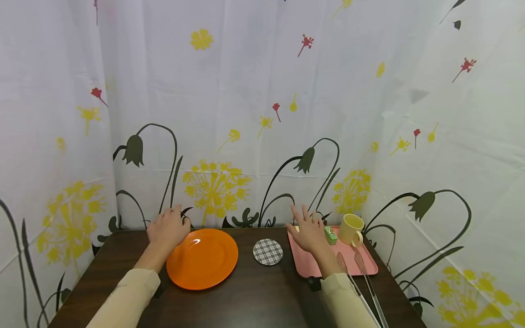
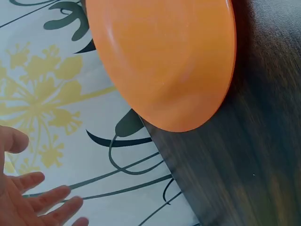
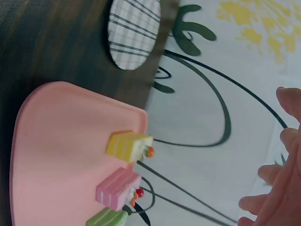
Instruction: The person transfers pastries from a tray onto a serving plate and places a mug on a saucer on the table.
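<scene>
My left hand (image 1: 169, 227) hovers at the upper left of the orange plate (image 1: 202, 259), fingers spread and holding nothing. In the left wrist view its fingers (image 2: 49, 200) stand apart from the plate. My right hand (image 1: 308, 231) is held over the left part of the pink tray (image 1: 302, 266), fingers spread, nothing in them. On that tray, the right wrist view shows a yellow toy cake slice (image 3: 129, 146), a pink cake slice (image 3: 117, 188) and a green cake slice (image 3: 108, 218) in a row. In the head view my right hand hides most of them.
A checked round coaster (image 1: 268, 252) lies between plate and tray. A yellow mug (image 1: 351, 229) stands at the tray's back right. Tongs (image 1: 367, 284) lie with their heads on the tray, handles toward the front. A patterned curtain (image 1: 254, 114) hangs behind the dark wooden table (image 1: 229, 305).
</scene>
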Tool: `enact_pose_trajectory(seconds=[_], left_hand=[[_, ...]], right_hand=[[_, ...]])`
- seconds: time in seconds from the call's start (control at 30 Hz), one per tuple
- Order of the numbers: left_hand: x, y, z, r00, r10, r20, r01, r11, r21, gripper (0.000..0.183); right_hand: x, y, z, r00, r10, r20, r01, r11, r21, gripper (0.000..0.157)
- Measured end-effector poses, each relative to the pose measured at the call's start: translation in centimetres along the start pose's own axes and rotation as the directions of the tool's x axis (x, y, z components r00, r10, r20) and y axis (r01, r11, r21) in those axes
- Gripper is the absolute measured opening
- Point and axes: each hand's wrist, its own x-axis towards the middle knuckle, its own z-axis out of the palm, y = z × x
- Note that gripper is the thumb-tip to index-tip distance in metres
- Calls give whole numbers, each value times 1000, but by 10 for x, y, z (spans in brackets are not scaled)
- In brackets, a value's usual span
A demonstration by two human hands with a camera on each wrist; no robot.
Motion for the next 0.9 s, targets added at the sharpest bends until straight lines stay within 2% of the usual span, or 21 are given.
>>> enact_pose_trajectory(seconds=[0.1, 0.23, 0.4, 0.63, 0.77, 0.9], left_hand=[[0, -3, -3, 998, -52, 24, 53, 997, -50, 66], [-4, -16, -1, 990, -98, 97, 111, 983, -145, 61], [-11, -43, 11, 977, -127, 174, 163, 964, -211, 57], [-13, -69, 29, 959, -181, 218, 233, 941, -245, 61], [-15, -77, 36, 949, -213, 234, 273, 925, -264, 61], [-16, -80, 44, 944, -224, 243, 290, 913, -286, 61]], right_hand=[[-9, 5, -11, 999, 16, -48, -15, 1000, 7, 76], [-29, 12, -23, 991, 42, -129, -43, 999, -10, 77], [-55, 28, -29, 978, 67, -197, -75, 997, -30, 74], [-82, 50, -30, 960, 139, -245, -142, 990, 5, 66], [-99, 64, -29, 937, 198, -289, -207, 978, 0, 65], [-118, 77, -29, 900, 342, -271, -348, 937, 27, 69]])
